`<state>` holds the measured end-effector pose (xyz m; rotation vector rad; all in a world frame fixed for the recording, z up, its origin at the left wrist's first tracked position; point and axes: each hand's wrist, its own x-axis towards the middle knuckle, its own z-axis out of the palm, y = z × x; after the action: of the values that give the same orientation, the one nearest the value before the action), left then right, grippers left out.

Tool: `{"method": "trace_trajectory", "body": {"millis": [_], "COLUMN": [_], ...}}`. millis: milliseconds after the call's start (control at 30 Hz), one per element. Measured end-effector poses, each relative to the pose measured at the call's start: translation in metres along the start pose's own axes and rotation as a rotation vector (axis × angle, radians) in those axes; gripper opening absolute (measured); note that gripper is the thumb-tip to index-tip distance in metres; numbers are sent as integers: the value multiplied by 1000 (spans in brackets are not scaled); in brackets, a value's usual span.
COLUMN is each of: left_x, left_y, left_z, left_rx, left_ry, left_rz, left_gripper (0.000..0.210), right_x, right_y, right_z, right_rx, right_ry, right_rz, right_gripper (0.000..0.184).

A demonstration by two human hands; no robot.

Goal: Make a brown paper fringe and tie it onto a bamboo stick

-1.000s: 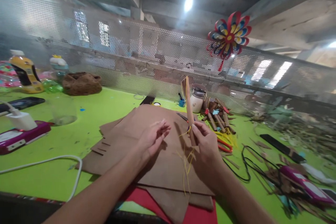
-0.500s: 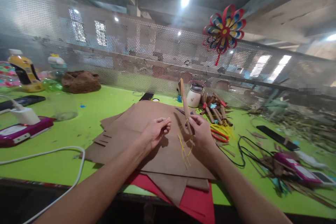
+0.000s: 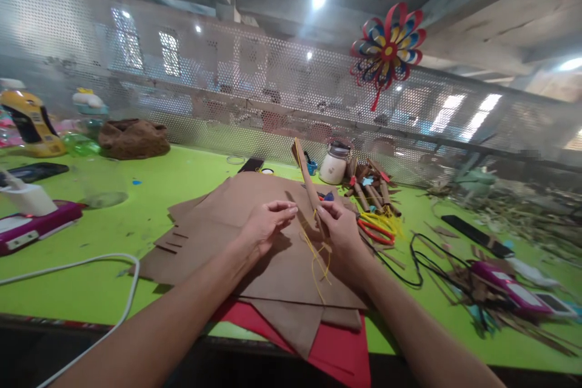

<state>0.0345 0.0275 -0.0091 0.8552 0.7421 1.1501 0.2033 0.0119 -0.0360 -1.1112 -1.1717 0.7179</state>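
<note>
My right hand (image 3: 340, 227) grips a rolled brown paper strip (image 3: 309, 185), which stands tilted, its top leaning to the left. Thin yellow string (image 3: 313, 248) is wound about the strip and dangles below it in loose loops. My left hand (image 3: 270, 224) is a little way to the left, thumb and fingertips pressed together; whatever may be between them is too small to make out. Beneath both hands lies a stack of brown paper sheets (image 3: 204, 254), with red paper (image 3: 341, 345) sticking out at the front edge.
Orange-handled scissors (image 3: 377, 233) and yellow string lie right of the paper. Behind are a white jar (image 3: 334, 163) and a heap of brown paper rolls (image 3: 375, 191). A black cable (image 3: 413, 254) runs to a purple power strip (image 3: 509, 291). At left stands a clear cup (image 3: 102, 185).
The brown strip and my right hand have shifted slightly left, and the strip leans more. My left fingers have straightened a little. The string hangs differently; the whole view has slid slightly.
</note>
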Motion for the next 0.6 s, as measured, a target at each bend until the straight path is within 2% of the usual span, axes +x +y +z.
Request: {"method": "trace_trajectory", "body": {"millis": [133, 333, 600], "left_x": [1, 1, 6], "left_y": [1, 0, -4], "left_z": [-1, -1, -8], "left_rx": [30, 39, -2], "left_ry": [12, -35, -34], "left_rz": [28, -30, -50], "left_gripper": [11, 6, 19], "right_x": [-2, -3, -5], "right_y": [-1, 1, -4], "right_z": [2, 3, 5], "right_rx": [-3, -3, 15], "right_ry": [-39, -67, -88], "right_rz": [21, 23, 15], "right_gripper": [28, 25, 26]}}
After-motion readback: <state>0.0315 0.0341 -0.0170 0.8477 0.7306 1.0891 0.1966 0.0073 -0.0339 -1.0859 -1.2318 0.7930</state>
